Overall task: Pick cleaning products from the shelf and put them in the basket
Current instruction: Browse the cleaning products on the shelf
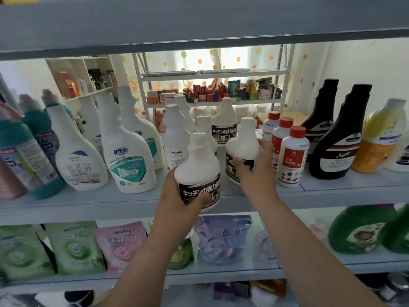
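The white bottle with the black kitchen-cleaner label [198, 171] sits in my left hand [177, 196], upright, out at the front of the middle shelf [110, 196], with its base in front of the shelf's lip. My left arm reaches up from below, and the palm cups the bottle's lower left side. My thumb lies curled across the bottom of the label, and the other fingers are hidden behind the bottle.

Just to its right, a second bottle of the same kind [242, 147] stands on the shelf board. My right hand [256, 167] is on it, at the end of an arm stretched up and forward. The fingers curl round its right flank and the thumb presses across the front of the label, so both hands are closed around a bottle, one each. The two bottles are near each other but apart.

A third bottle of this make [224, 122] stands further back between them. Three red-capped white bottles [292, 156] stand just beside my right hand, with two black bottles [338, 138] beyond them. To the left stand white bottles with teal labels [126, 147]. On the shelf below lie green and pink refill pouches [120, 244].
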Demonstrator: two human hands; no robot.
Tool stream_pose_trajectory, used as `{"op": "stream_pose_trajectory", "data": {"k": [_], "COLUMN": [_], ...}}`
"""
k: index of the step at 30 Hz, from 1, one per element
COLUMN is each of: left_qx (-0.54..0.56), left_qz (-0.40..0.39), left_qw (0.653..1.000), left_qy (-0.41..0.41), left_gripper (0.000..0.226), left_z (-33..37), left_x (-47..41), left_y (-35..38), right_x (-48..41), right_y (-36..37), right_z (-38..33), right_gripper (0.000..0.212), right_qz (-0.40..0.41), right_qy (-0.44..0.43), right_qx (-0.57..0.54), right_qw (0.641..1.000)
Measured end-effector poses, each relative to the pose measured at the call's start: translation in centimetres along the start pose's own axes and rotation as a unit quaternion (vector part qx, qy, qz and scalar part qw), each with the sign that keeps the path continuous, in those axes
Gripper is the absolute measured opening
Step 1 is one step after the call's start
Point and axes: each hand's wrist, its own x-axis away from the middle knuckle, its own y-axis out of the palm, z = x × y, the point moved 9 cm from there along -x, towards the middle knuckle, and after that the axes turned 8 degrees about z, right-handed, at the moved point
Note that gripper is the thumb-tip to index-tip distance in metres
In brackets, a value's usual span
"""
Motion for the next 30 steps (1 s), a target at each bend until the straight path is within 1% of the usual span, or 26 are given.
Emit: {"op": "stream_pose_trajectory", "data": {"k": [3, 7, 9, 13, 15, 18, 20, 22, 24, 26, 27, 28, 30], "left_qx": [-0.013, -0.022, -0.023, -0.024, -0.023, -0.02, -0.014, -0.013, -0.014, -0.022, -0.022, -0.017, 0.0], "left_qz": [-0.006, -0.014, -0.014, -0.02, -0.023, -0.028, -0.029, -0.031, -0.033, -0.032, -0.032, -0.032, -0.038], "left_qw": [1.0, 1.0, 1.0, 0.999, 0.999, 0.999, 0.999, 0.999, 0.999, 0.999, 0.999, 0.999, 0.999], "left_qy": [0.008, 0.01, 0.009, 0.006, 0.004, -0.002, -0.001, 0.0, -0.002, -0.007, -0.011, -0.015, -0.027], "left_gripper": [0.074, 0.076, 0.077, 0.08, 0.08, 0.079, 0.079, 0.08, 0.077, 0.072, 0.071, 0.072, 0.074], "left_z": [-0.2, -0.5, -0.7, -0.9, -1.1, -1.1, -1.1, -1.0, -0.9, -0.6, -0.6, -0.6, -0.8], "left_x": [-0.2, -0.4, -0.4, -0.5, -0.6, -0.7, -0.7, -0.6, -0.5, -0.5, -0.5, -0.4, -0.3], "left_y": [0.1, 0.4, 0.4, 0.5, 0.5, 0.6, 0.5, 0.5, 0.5, 0.4, 0.4, 0.3, 0.4], "right_x": [-2.3, -4.8, -5.7, -6.5, -6.6, -6.4, -6.1, -5.5, -4.2, -2.1, -1.0, 0.1, 2.2], "right_y": [1.9, 3.9, 5.1, 7.3, 8.3, 9.2, 9.6, 9.5, 9.1, 8.3, 7.6, 6.8, 5.6], "right_z": [0.9, 2.0, 2.1, 1.9, 1.8, 2.2, 2.2, 2.2, 2.5, 3.3, 3.4, 3.3, 2.6], "right_gripper": [0.07, 0.075, 0.074, 0.068, 0.064, 0.052, 0.045, 0.047, 0.049, 0.042, 0.037, 0.037, 0.043], "right_qz": [-0.032, -0.069, -0.092, -0.128, -0.139, -0.151, -0.17, -0.197, -0.244, -0.288, -0.296, -0.296, -0.297], "right_qy": [0.015, 0.047, 0.042, 0.054, 0.047, 0.059, 0.052, 0.043, 0.02, -0.037, -0.069, -0.099, -0.143], "right_qx": [0.059, 0.148, 0.144, 0.097, 0.099, 0.081, 0.094, 0.112, 0.18, 0.311, 0.363, 0.393, 0.41], "right_qw": [0.998, 0.986, 0.984, 0.986, 0.984, 0.983, 0.98, 0.973, 0.953, 0.905, 0.881, 0.865, 0.85]}}
